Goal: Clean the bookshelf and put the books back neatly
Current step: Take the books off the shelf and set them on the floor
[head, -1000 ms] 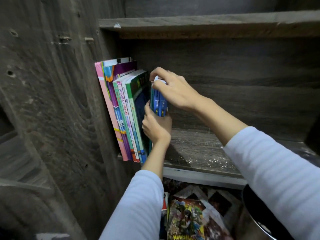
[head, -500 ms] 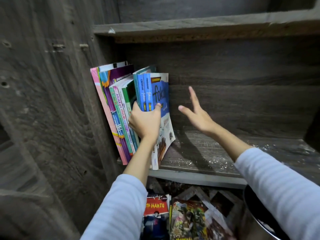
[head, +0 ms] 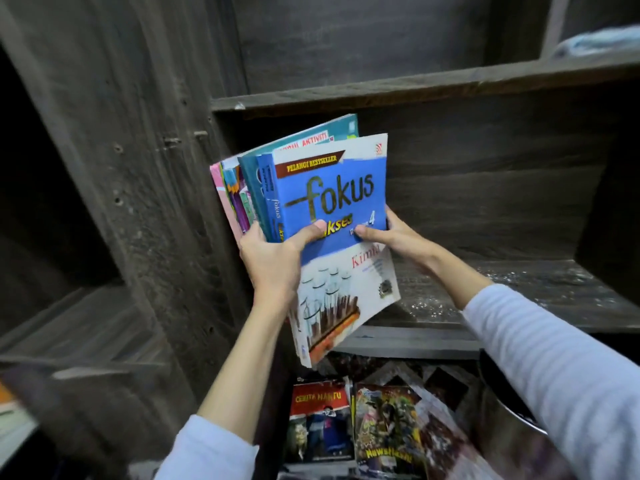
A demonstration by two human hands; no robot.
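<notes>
A stack of books [head: 332, 202] with a blue and white "fokus" cover facing me tilts out from the left end of the dark wooden shelf [head: 502, 299]. My left hand [head: 273, 261] grips the stack from the left, its thumb pressed on the front cover. My right hand [head: 398, 237] holds the cover's right edge, thumb on the front and fingers behind. Thinner pink and purple books [head: 230, 199] lean against the shelf's left wall behind the stack. The stack's lower end hangs past the shelf's front edge.
White dust or crumbs [head: 519, 292] speckle the shelf board to the right. Below the shelf lie comic books [head: 349, 420] with colourful covers. A dark round container [head: 509, 396] sits at the lower right. A bluish cloth [head: 599, 43] lies on the upper shelf.
The stack has tipped outward and its front cover now faces me. My right hand, open in the air before, has come back and taken hold of the cover's right edge.
</notes>
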